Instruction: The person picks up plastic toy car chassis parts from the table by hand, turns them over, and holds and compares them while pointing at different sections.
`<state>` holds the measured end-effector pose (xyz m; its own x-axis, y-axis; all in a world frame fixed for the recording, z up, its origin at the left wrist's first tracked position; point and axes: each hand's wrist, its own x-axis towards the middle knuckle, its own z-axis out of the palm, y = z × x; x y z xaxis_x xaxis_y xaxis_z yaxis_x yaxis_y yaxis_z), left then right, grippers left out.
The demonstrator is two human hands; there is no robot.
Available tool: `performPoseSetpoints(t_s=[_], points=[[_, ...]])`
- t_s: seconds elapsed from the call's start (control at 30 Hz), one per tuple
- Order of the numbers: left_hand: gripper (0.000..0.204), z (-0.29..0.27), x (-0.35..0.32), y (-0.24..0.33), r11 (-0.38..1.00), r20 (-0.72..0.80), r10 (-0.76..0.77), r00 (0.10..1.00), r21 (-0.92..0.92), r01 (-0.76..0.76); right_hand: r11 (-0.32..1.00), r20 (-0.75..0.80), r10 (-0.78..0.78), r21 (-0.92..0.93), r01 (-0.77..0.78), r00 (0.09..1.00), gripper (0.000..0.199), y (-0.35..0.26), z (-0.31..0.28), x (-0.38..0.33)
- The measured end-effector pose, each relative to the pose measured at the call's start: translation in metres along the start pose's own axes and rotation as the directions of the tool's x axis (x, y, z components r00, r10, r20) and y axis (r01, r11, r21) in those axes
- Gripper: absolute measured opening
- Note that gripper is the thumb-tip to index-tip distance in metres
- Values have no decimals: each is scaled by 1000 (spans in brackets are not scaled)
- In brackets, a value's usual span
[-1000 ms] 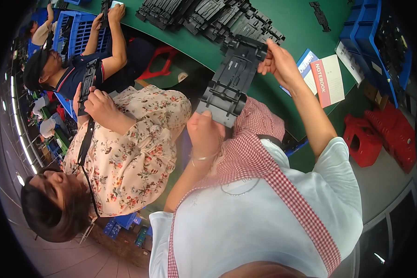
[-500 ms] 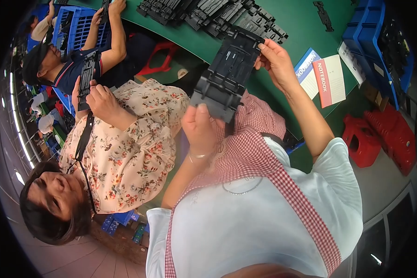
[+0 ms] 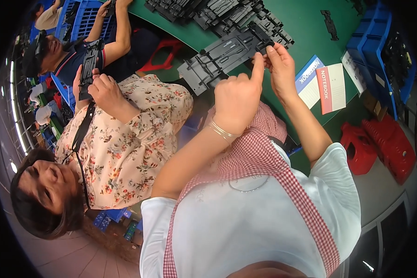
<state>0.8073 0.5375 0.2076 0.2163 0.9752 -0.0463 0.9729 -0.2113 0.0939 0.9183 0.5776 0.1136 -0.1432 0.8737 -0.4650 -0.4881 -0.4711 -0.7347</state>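
A flat black molded plastic tray-like part (image 3: 217,56), with ribs and slots, is held up slantwise over the green table's near edge. My right hand (image 3: 281,69) pinches its right end between thumb and fingers. My left hand (image 3: 238,99) is off the part's left end; its index finger stretches to the right end, close beside my right fingertips, while the other fingers curl. Whether that fingertip touches the part I cannot tell. Behind the part lies a pile of similar black parts (image 3: 227,14).
On the green table (image 3: 306,28) are a single black part (image 3: 329,25), a blue notebook (image 3: 309,79) and a red one (image 3: 326,90). Blue bins (image 3: 367,44) stand at right, red stools (image 3: 380,146) below. At left, a co-worker in a floral blouse (image 3: 129,148) holds a similar part (image 3: 88,69).
My left hand has let go of the part's near end and moved right and up to the other end. The part has swung from steep to a flatter slant, its free end leftward.
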Motion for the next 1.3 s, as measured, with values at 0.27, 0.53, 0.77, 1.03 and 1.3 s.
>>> performPoseSetpoints(t_s=[0.27, 0.53, 0.77, 1.03, 1.3], points=[[49, -6, 2, -5, 997, 102, -29, 994, 74, 22, 999, -1, -26, 32, 26, 1000, 18, 1, 3, -2], [49, -7, 1, -8, 997, 105, -5, 994, 77, -3, 996, -8, -82, 32, 82, 997, 19, 5, 6, -2], [49, -3, 1, -7, 994, 125, -2, 992, 105, -11, 996, -29, -82, 31, 83, 996, 20, 9, 5, -1], [46, 5, 2, -2, 1000, 111, -6, 994, 21, 4, 999, -111, -46, 10, 47, 993, 18, 14, 0, 1], [46, 16, 4, 19, 998, 121, -54, 991, -3, 55, 997, -75, 3, 72, 3, 997, 15, 22, -26, 3]])
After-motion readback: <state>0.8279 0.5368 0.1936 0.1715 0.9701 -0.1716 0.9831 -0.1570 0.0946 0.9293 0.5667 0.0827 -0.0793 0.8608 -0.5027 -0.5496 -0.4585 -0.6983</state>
